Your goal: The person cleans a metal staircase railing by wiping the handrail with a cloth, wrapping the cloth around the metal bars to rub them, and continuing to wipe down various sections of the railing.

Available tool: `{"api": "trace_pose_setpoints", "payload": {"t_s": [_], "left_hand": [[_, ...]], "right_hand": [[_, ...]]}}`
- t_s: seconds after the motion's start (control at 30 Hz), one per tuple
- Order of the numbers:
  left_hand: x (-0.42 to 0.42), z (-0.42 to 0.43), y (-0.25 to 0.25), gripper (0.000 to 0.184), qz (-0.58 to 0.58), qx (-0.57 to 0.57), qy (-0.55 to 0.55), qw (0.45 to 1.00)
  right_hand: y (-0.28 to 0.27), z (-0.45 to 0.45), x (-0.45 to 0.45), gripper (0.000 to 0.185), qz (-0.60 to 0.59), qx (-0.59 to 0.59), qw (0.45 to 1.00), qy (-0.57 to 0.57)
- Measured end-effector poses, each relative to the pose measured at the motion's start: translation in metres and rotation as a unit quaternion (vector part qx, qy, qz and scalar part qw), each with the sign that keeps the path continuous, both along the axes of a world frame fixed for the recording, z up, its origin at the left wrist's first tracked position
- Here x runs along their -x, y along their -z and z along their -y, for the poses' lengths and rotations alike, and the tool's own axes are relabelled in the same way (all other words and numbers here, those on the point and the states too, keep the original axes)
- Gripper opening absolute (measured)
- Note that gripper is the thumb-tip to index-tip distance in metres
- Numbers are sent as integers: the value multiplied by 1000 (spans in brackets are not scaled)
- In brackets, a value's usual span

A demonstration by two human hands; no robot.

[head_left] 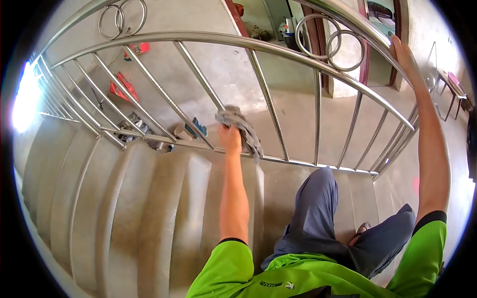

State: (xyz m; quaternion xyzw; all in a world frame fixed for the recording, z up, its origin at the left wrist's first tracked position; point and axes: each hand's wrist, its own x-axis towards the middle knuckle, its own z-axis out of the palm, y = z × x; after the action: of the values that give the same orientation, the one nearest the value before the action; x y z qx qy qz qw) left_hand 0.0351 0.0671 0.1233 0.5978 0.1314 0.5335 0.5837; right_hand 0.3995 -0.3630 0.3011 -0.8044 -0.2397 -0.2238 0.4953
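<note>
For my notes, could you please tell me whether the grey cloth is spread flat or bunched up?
Bunched up: the grey cloth shows gathered folds at the left hand, one end trailing loose.

- Left hand (230, 137): fingertips hidden by grey cloth (244, 127).
- Right hand (404, 55): fingers mostly hidden at handrail (357, 21).
- Green shirt (338, 275): cut off below, lettering (271, 284) illegible.
</note>
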Motion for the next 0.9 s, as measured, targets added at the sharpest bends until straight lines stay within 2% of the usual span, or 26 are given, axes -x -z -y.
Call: {"api": "trace_pose_setpoints", "payload": {"t_s": [0.07,0.13,0.2,0.23,0.27,0.3,0.33,0.37,0.4,0.43,0.47,0.5,0.6,0.63,0.7,0.77,0.83,0.9], "left_hand": [[1,-1,52,12,-64,-14,-54,996],[11,22,74,15,-112,-88,-82,986],[13,27,100,20,-201,-136,-130,961],[9,24,102,21,-122,-146,-90,978],[6,23,104,21,-120,-148,-90,978],[3,22,100,12,-105,-16,-74,992],[2,31,74,11,-84,113,-59,988],[2,44,50,10,-51,143,-64,986],[3,49,23,10,-37,133,-68,988],[4,50,3,9,-35,136,-69,988],[5,46,-13,17,-35,141,-70,987],[3,31,-25,19,10,124,-63,990],[8,47,-134,27,119,129,-85,981],[3,38,-159,26,201,70,-116,970],[6,6,-206,29,255,40,-150,954],[15,-21,-255,14,310,-43,-142,939],[24,-27,-303,23,264,60,-122,955],[31,-16,-341,25,238,96,-98,961]], "right_hand": [[-4,-3,17,56,18,1,1000,9],[-3,-2,15,56,37,-1,999,17],[0,1,-5,56,15,8,999,-33],[3,4,-12,56,17,5,999,-31],[6,6,-18,57,-1,19,999,-29],[4,5,-22,57,-17,32,999,-30],[0,1,-12,57,-9,25,999,-34],[3,1,2,58,28,16,999,-29],[0,-2,14,59,68,5,997,-24],[-1,0,7,60,36,23,999,-13],[0,3,-2,61,3,42,999,-3],[2,2,-7,62,-6,40,999,6],[4,2,-12,64,4,46,999,-17],[6,1,-14,65,-4,37,999,2],[2,1,-4,66,-14,32,999,5],[5,1,-15,66,-18,34,999,27],[7,-1,-15,66,-21,34,999,35],[1,-2,0,67,-17,39,998,36]]}}
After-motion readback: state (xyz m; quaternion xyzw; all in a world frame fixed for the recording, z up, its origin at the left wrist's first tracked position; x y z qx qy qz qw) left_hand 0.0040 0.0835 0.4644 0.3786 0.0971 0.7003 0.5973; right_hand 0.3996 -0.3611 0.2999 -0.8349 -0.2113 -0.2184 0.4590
